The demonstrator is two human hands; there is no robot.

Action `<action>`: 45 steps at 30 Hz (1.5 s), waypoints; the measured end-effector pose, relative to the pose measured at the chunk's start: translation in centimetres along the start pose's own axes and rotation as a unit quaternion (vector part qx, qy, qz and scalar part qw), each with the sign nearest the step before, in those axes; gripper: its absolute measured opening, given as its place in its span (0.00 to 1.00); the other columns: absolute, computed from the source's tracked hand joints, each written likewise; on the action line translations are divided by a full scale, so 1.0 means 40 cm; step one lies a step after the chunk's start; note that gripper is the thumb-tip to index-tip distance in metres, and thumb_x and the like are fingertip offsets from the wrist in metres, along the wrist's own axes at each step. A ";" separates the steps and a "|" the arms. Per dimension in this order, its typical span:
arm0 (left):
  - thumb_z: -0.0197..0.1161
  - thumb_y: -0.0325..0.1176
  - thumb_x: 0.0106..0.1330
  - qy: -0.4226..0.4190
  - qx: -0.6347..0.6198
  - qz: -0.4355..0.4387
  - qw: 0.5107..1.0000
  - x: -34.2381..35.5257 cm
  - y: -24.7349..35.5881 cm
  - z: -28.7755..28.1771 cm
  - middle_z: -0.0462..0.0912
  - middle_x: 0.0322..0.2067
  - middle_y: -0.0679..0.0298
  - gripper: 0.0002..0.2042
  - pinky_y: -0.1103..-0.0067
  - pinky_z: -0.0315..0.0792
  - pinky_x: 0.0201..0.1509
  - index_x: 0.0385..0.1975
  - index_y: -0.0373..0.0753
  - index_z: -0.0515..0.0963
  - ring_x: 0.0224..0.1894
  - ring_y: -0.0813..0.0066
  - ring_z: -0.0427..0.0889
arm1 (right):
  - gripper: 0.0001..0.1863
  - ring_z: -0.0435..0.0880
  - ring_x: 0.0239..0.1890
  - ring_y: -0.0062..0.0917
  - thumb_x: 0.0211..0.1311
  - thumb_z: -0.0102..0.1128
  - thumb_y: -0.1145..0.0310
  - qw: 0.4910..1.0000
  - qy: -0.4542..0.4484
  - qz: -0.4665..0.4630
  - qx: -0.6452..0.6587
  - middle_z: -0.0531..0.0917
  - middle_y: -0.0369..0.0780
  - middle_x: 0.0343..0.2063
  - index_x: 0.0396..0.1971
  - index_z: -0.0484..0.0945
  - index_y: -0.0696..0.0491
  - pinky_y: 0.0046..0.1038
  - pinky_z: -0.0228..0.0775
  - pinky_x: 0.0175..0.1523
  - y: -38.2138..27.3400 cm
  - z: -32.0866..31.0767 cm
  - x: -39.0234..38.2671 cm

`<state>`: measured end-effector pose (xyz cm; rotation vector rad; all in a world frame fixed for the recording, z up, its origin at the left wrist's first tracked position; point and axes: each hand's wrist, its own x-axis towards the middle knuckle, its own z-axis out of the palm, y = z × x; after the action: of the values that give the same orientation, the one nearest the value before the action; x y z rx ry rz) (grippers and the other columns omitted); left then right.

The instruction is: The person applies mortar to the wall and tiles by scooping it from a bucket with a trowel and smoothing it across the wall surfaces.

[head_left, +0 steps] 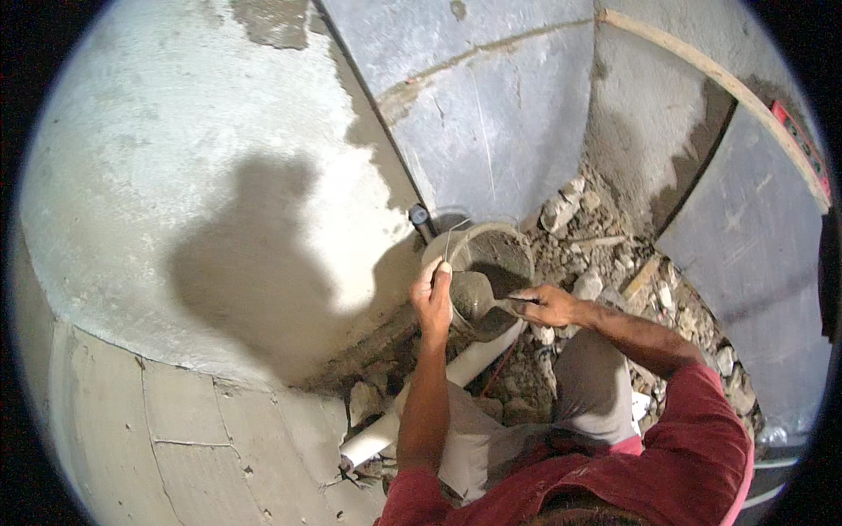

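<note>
A round bucket (436,249), smeared with grey mortar, stands in front of me against the wall. My left hand (432,300) is closed on its near left rim, with the thumb up beside the thin wire handle (453,235). My right hand (551,307) grips the handle of a trowel (474,295) at the bucket's right side. The trowel's rounded blade, coated in wet mortar, lies inside the bucket's mouth. More grey mortar (495,254) shows within, though the bottom is partly hidden by the blade.
Broken stones and rubble (589,282) cover the ground to the right. A white pipe (373,441) runs diagonally below the bucket, and a dark pipe end (419,216) stands behind it. Grey panels (517,114), a wooden strip (719,74) and a red level (800,149) line the walls.
</note>
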<state>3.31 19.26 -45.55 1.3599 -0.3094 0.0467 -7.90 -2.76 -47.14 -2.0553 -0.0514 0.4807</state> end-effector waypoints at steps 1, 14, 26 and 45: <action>0.59 0.32 0.67 0.011 -0.037 -0.023 0.999 -0.002 0.009 0.006 0.77 0.33 0.69 0.14 0.84 0.68 0.40 0.46 0.28 0.77 0.34 0.84 0.72 | 0.26 0.78 0.22 0.20 0.63 0.48 0.60 0.999 0.038 -0.021 -0.013 0.79 0.38 0.20 0.61 0.69 0.48 0.27 0.76 0.34 0.032 0.003 -0.005; 0.61 0.36 0.66 0.206 -0.148 -0.024 0.967 0.055 -0.006 -0.066 0.78 0.39 0.62 0.15 0.77 0.66 0.50 0.45 0.29 0.75 0.42 0.75 0.74 | 0.24 0.81 0.30 0.25 0.55 0.50 0.74 0.935 0.123 -0.131 0.305 0.80 0.42 0.32 0.55 0.71 0.58 0.28 0.77 0.31 -0.134 -0.018 -0.115; 0.58 0.39 0.67 0.127 -0.030 -0.041 0.991 0.002 -0.016 -0.028 0.66 0.22 0.72 0.14 0.77 0.60 0.32 0.36 0.32 0.77 0.26 0.81 0.62 | 0.31 0.78 0.46 0.31 0.63 0.56 0.66 0.829 0.302 -0.447 0.144 0.71 0.48 0.52 0.64 0.60 0.58 0.30 0.74 0.46 -0.793 -0.187 0.044; 0.59 0.36 0.66 0.143 -0.025 -0.033 0.989 0.048 -0.100 -0.058 0.67 0.19 0.74 0.12 0.81 0.59 0.26 0.36 0.31 0.80 0.22 0.86 0.61 | 0.26 0.75 0.53 0.46 0.58 0.57 0.72 0.733 0.439 -0.494 0.161 0.74 0.57 0.46 0.55 0.64 0.67 0.37 0.66 0.57 -1.149 -0.198 0.221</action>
<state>6.42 20.37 -49.29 1.2919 -0.0247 0.1768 10.38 16.36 -7.73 -1.4302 -0.4306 -1.0811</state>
